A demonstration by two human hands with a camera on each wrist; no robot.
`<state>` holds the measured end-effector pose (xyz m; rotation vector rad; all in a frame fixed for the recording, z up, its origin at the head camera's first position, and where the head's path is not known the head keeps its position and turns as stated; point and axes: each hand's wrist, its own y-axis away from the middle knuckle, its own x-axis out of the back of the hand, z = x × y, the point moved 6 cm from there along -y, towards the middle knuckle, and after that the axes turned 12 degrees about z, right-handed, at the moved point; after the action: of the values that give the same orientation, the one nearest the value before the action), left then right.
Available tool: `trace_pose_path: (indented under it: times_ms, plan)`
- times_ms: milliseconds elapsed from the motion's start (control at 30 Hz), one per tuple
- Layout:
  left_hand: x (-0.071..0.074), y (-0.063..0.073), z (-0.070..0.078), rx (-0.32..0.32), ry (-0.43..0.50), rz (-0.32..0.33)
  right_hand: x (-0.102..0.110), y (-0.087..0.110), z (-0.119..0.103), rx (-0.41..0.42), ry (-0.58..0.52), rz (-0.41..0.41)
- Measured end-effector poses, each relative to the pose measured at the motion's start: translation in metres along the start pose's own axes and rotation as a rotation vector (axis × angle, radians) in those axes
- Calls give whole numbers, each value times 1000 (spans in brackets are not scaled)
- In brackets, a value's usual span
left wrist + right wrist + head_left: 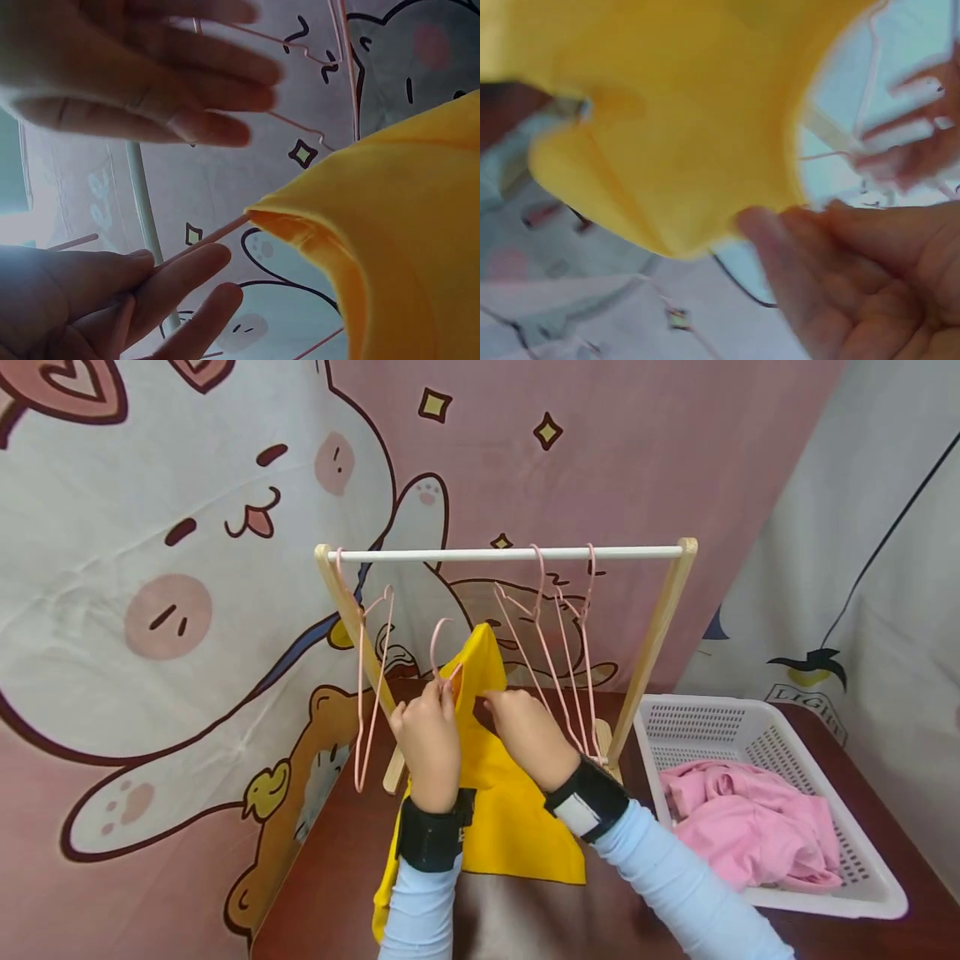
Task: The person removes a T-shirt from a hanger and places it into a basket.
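Observation:
My left hand (429, 747) pinches the neck of a pink hanger (435, 643) in front of the rack. From these fingers, one hanger arm runs into the neck opening of a yellow garment (405, 195), which hangs below in the head view. Close to the garment's upper edge is my right hand (531, 735). Its fingers (217, 71) look straight and apart from the cloth in the left wrist view. The right wrist view is blurred and shows its fingertips overlapping the yellow edge; whether they touch it is hard to tell.
A wooden rack with a white rod (465, 555) stands on the dark red table (322, 877). Pink hangers (360, 693) hang at its left end and toward its right. To the right, a white basket (862, 906) holds pink cloth (750, 827).

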<state>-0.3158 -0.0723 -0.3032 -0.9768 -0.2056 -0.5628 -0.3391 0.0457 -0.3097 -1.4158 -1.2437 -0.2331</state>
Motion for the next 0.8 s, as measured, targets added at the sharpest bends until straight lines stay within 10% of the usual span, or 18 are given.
trace_pose_path:
  times_ms: [333, 800]
  plan:
    - [18, 12, 1, -27, 122, -112, -5, -44, 5, 288, 61, -193]
    - [35, 9, -1, -17, 155, -195, 12, -51, 18, 596, 121, -96]
